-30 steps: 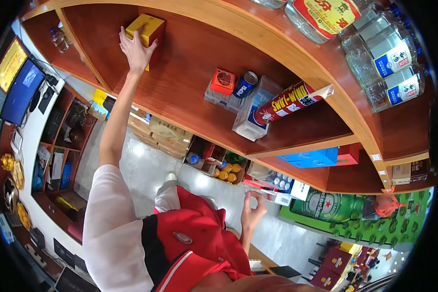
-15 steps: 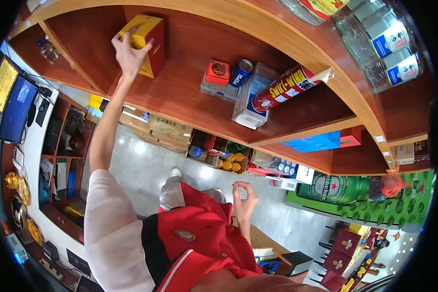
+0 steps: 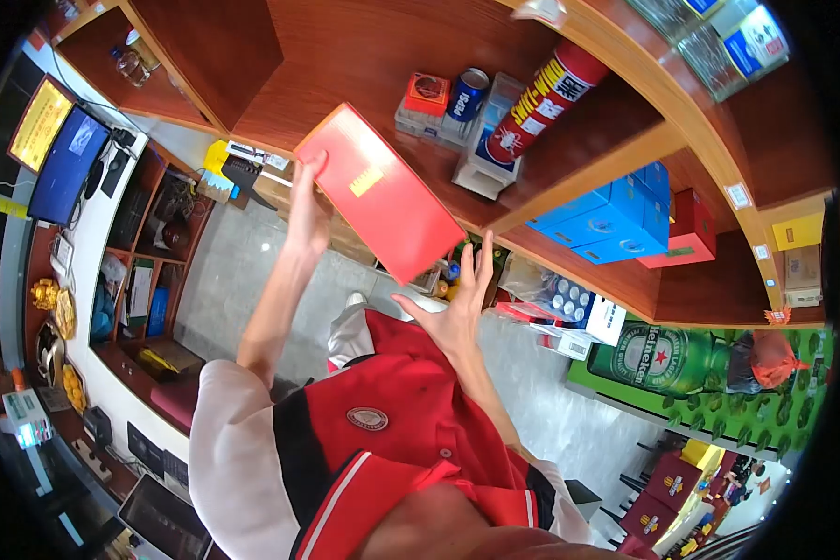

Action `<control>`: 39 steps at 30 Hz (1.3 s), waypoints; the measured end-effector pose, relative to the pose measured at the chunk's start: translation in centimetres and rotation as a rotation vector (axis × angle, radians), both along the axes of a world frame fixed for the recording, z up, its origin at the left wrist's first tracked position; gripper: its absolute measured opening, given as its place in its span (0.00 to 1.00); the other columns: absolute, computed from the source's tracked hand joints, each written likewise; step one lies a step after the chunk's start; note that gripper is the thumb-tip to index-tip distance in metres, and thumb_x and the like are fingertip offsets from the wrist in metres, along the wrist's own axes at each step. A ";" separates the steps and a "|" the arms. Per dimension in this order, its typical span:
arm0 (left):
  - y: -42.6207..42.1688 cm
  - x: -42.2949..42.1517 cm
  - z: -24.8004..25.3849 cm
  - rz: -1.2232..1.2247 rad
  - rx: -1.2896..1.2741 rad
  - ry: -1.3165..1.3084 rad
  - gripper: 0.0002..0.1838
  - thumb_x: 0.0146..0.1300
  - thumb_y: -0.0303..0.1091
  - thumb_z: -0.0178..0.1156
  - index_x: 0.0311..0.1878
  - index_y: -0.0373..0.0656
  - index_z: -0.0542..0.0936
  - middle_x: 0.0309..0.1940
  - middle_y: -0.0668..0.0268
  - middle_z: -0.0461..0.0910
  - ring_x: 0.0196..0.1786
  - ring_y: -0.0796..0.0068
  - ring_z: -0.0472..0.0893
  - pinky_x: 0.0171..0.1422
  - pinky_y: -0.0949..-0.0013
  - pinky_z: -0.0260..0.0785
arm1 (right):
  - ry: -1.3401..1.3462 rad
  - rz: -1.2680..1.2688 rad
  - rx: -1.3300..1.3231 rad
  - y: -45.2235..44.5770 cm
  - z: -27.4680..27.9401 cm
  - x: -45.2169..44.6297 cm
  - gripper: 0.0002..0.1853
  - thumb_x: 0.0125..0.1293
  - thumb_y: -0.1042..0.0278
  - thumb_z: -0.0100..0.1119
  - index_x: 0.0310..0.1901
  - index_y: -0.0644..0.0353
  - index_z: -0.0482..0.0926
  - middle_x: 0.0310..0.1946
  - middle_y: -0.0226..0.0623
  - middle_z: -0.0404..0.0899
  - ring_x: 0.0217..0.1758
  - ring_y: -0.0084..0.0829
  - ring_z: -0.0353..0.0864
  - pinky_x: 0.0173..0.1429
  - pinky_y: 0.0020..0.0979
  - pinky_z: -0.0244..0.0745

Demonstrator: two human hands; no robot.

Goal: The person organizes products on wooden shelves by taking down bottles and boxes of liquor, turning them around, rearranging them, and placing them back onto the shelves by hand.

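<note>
Currently your left hand [image 3: 308, 213] grips a red box [image 3: 380, 194] by its left edge, thumb flat on the face, the other fingers hidden behind. Your right hand [image 3: 451, 322] is empty, thumb and fingers spread wide beside the box's lower-right end; contact is unclear. The box tilts mid-frame before the shelf [image 3: 364, 47], where a soda can [image 3: 468, 94] and spray can [image 3: 546, 103] sit at upper right.

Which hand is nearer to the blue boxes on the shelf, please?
Right. The right hand, open, is near the lower end of the held red box, left of the blue boxes. The left hand is farther left, holding that box near its upper end.
</note>
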State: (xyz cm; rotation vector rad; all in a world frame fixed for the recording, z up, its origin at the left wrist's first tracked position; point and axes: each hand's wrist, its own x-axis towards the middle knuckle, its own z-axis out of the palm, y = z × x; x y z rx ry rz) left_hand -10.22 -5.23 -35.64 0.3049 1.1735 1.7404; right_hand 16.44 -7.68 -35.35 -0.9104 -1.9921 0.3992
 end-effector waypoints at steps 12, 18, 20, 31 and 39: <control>-3.6 22.2 6.4 -0.097 0.168 0.263 0.43 0.72 0.66 0.55 0.78 0.46 0.62 0.63 0.62 0.75 0.71 0.63 0.74 0.71 0.49 0.71 | 0.205 -0.144 -0.007 -1.8 -4.4 18.9 0.65 0.41 0.58 0.89 0.80 0.54 0.56 0.71 0.51 0.64 0.76 0.57 0.63 0.75 0.56 0.65; -4.8 30.7 11.9 -0.267 0.481 0.561 0.51 0.72 0.62 0.55 0.84 0.37 0.49 0.72 0.47 0.68 0.69 0.58 0.77 0.70 0.49 0.73 | 1.051 0.069 -0.778 -2.9 -3.3 27.5 0.54 0.56 0.43 0.78 0.78 0.57 0.60 0.74 0.38 0.65 0.75 0.41 0.70 0.78 0.49 0.69; -4.2 34.2 12.9 -0.263 0.673 0.643 0.52 0.70 0.58 0.61 0.84 0.35 0.50 0.73 0.45 0.68 0.73 0.54 0.74 0.73 0.49 0.70 | 1.187 0.148 -0.857 -3.1 -3.3 29.5 0.54 0.56 0.40 0.77 0.78 0.54 0.60 0.74 0.36 0.66 0.75 0.42 0.70 0.78 0.53 0.69; -1.7 48.9 13.5 -0.335 0.884 1.072 0.78 0.47 0.60 0.81 0.84 0.32 0.35 0.80 0.46 0.47 0.83 0.49 0.55 0.84 0.49 0.49 | 1.443 0.369 -0.690 -0.9 4.5 34.5 0.55 0.59 0.25 0.67 0.79 0.53 0.60 0.75 0.39 0.67 0.78 0.45 0.68 0.81 0.54 0.64; 5.5 54.1 22.1 -0.400 1.200 0.871 0.68 0.55 0.42 0.78 0.85 0.37 0.35 0.80 0.44 0.51 0.82 0.52 0.59 0.84 0.52 0.53 | 0.898 -0.103 0.010 3.6 15.0 42.8 0.50 0.54 0.38 0.82 0.67 0.66 0.70 0.58 0.36 0.79 0.61 0.29 0.79 0.66 0.35 0.75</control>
